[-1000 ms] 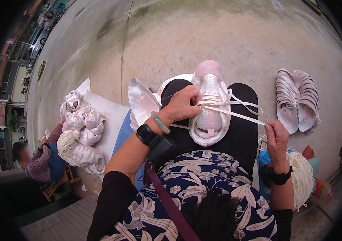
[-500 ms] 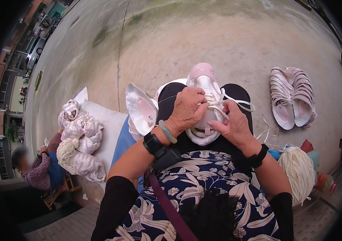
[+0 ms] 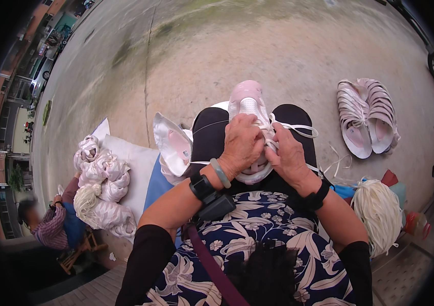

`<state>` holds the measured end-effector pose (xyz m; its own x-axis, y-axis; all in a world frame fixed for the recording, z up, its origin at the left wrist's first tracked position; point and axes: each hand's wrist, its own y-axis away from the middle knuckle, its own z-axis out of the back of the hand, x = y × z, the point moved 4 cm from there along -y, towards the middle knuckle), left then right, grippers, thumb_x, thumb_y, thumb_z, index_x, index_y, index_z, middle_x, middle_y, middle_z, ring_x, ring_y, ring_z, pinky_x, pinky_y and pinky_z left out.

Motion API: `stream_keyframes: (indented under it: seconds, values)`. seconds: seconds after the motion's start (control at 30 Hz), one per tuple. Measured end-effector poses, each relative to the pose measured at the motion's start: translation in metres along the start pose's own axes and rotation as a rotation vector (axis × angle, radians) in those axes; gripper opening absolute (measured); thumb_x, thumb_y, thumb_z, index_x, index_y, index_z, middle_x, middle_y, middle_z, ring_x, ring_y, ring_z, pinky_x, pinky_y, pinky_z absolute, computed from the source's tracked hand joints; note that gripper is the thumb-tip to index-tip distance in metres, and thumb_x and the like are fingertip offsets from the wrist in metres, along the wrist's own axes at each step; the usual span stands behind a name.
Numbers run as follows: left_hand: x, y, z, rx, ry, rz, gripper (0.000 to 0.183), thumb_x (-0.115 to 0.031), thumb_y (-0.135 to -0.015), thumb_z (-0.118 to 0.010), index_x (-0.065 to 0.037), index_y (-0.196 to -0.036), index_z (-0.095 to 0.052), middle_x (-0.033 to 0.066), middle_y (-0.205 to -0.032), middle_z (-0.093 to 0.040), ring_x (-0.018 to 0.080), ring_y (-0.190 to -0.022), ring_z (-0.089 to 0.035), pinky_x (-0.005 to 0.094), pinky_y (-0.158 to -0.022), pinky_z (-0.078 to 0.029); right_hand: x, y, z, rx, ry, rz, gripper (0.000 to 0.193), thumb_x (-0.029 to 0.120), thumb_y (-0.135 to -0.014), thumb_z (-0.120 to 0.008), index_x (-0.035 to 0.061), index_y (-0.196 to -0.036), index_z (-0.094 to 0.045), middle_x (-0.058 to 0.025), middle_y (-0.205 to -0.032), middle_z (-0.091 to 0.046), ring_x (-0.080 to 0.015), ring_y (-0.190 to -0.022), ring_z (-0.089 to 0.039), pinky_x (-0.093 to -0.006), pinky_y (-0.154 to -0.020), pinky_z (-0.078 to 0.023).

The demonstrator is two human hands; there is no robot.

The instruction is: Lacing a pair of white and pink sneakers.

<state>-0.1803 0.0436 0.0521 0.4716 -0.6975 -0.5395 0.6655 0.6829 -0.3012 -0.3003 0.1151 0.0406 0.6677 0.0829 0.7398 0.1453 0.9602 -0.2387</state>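
A pink and white sneaker (image 3: 246, 95) rests between my black-clad knees, its toe pointing away from me. White shoelace (image 3: 298, 129) runs through its upper part and loops out to the right. My left hand (image 3: 244, 141) lies over the left side of the lacing, fingers curled in on the lace. From the right, my right hand (image 3: 288, 155) pinches lace between thumb and forefinger close to the left fingertips. Both hands cover most of the eyelets and the shoe's opening. A thin stretch of lace shows beside my left wrist.
Left of my knee is a white and pink shoe upper (image 3: 175, 144). Bundled uppers (image 3: 104, 171) lie on a pale sheet, near a seated person (image 3: 51, 222). More uppers (image 3: 367, 118) lie on the concrete at right. A hank of white laces (image 3: 377, 217) hangs near my right elbow.
My hands have drawn closer together over the lacing, the right one moving inward. A lace stretch now shows by my left wrist. The whole view has shifted slightly.
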Motion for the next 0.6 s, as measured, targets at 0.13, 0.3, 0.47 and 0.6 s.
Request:
stream_keyframes:
  seconds: [0.13,0.3,0.47,0.6]
  values:
    - [-0.003,0.001,-0.003,-0.064,-0.008,0.04,0.01,-0.012,-0.067,-0.065,-0.005,-0.075,-0.064,0.0151,-0.111,-0.056,0.0336,-0.109,-0.048,0.043,-0.091,-0.036,-0.006,-0.001,-0.001,0.013,-0.006,0.035,0.052,0.015,-0.073,-0.062,-0.0009,-0.119,-0.045,-0.0205,-0.097,-0.053,-0.0366,-0.08,-0.058,-0.0429,-0.067,-0.049]
    - [-0.001,0.001,-0.01,-0.085,-0.022,0.066,0.012,-0.012,-0.067,-0.065,-0.005,-0.076,-0.064,0.0165,-0.114,-0.056,0.0341,-0.11,-0.049,0.0431,-0.092,-0.037,-0.007,-0.005,-0.001,0.01,-0.026,0.02,0.038,0.01,-0.074,-0.059,0.0009,-0.111,-0.051,-0.0186,-0.095,-0.054,-0.0358,-0.078,-0.058,-0.0409,-0.066,-0.048]
    - [0.004,-0.001,-0.018,-0.163,-0.024,0.027,0.012,-0.011,-0.067,-0.065,-0.004,-0.077,-0.064,0.0177,-0.113,-0.056,0.035,-0.109,-0.049,0.0447,-0.091,-0.037,-0.012,-0.009,-0.003,0.001,-0.041,0.025,0.035,0.009,-0.075,-0.057,0.0016,-0.109,-0.05,-0.0196,-0.095,-0.054,-0.0373,-0.079,-0.058,-0.0414,-0.067,-0.047]
    - [-0.003,-0.005,-0.017,-0.142,-0.037,0.048,0.011,-0.009,-0.069,-0.062,-0.003,-0.078,-0.062,0.0177,-0.113,-0.055,0.0355,-0.111,-0.047,0.0453,-0.092,-0.036,-0.014,-0.007,0.0,-0.084,-0.09,0.036,0.032,0.009,-0.075,-0.057,0.0013,-0.105,-0.05,-0.0184,-0.09,-0.054,-0.0343,-0.078,-0.058,-0.039,-0.068,-0.048]
